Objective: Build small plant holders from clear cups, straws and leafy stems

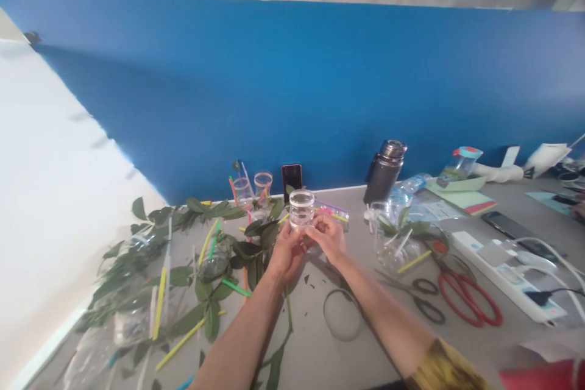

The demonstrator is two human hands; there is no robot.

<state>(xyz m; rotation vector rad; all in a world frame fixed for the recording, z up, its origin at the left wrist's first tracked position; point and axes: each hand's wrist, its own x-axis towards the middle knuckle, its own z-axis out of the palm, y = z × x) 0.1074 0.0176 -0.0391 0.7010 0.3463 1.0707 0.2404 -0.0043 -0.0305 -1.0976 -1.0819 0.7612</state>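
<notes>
A clear plastic cup-like piece [301, 202] with ringed walls stands upright between my hands, its open rim facing up. My left hand [287, 251] is closed on its lower left side. From the right, the fingers of my right hand [329, 235] grip near its base, thumb toward the middle. Just left of my left hand are dark green leaves [269, 236] on a stem that runs down beside my forearm. Behind the held piece, a phone [291, 178] leans upright against the blue partition. Two more clear cups [263, 180] with coloured straws stand left of the phone.
Leafy branches, straws and clear plastic pieces cover the left side. To the right are a dark thermos [386, 172], black-handled scissors [427, 301], red-handled scissors [470, 298] and a white power strip [503, 277]. A clear ring [342, 336] lies near my right forearm. Another person's hand [579, 210] shows at the right edge.
</notes>
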